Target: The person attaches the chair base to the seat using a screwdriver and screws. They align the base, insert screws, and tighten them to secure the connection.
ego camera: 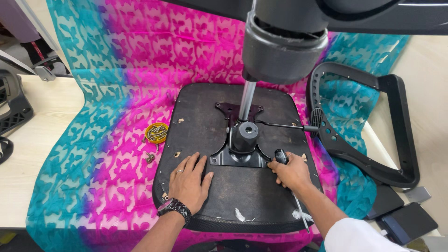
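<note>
On a pink and teal cloth (116, 93) lies an upturned chair seat (233, 196). Left hand (189, 182) rests flat and open on it; right hand (291, 171) grips a black-handled screwdriver (281, 156) at the metal bracket (238, 151) corner.

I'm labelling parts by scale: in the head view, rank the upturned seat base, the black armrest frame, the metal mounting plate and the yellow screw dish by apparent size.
1. upturned seat base
2. black armrest frame
3. metal mounting plate
4. yellow screw dish

Bright even indoor light, soft shadows, sharp focus, wide-angle edges
</note>
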